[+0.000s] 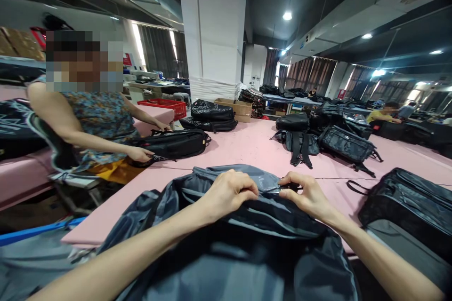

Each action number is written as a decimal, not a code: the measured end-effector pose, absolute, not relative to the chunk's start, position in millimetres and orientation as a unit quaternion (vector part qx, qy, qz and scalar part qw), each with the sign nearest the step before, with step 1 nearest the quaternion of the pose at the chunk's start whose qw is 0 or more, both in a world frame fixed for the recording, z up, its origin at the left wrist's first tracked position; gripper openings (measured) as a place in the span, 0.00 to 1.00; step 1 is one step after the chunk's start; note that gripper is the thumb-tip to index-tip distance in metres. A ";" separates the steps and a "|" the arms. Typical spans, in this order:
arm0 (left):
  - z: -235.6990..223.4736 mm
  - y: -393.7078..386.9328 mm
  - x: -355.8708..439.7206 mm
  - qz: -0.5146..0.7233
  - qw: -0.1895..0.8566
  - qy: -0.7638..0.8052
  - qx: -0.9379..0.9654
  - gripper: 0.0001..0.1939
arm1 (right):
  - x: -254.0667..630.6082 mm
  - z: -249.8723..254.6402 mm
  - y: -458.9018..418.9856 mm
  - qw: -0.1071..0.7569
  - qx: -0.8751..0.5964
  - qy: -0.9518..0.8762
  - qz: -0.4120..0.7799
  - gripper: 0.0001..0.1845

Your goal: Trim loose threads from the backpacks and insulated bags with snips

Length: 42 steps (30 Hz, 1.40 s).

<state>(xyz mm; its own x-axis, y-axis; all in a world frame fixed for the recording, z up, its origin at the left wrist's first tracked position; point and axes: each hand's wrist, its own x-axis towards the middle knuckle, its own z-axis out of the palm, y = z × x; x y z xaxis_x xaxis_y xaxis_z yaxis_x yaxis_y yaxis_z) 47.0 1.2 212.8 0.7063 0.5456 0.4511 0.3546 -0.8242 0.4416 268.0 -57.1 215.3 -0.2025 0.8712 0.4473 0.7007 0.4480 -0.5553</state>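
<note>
grey-black backpack, shiny, rumpled

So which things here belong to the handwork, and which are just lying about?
In the work:
grey-black bag, under both hands
left hand, fingers at its edge
right hand, pinching a small black part

Lying about, it seems:
stacked black bags
red crate
cardboard box
grey-patterned bag, right
</note>
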 end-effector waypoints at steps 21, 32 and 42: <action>241.5 30.8 -8.0 0.187 0.073 0.308 0.930 0.07 | 246.6 222.4 -52.3 0.278 -0.467 -0.838 0.045 0.01; 236.0 46.4 -3.4 0.190 0.089 0.352 0.912 0.10 | 229.4 232.7 -42.6 0.210 -0.374 -0.844 -0.321 0.05; 234.4 48.9 -2.8 0.184 0.136 0.365 0.902 0.12 | 228.7 240.8 -52.4 0.120 -0.285 -0.840 -0.446 0.12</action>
<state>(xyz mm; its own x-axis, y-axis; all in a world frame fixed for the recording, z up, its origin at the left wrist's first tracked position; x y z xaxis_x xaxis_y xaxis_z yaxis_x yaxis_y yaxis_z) -2.8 48.9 234.4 0.6652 0.7094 0.2328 0.6089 -0.6959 0.3808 228.7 -52.4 240.8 -0.8085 0.3720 0.4561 0.5862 0.4390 0.6810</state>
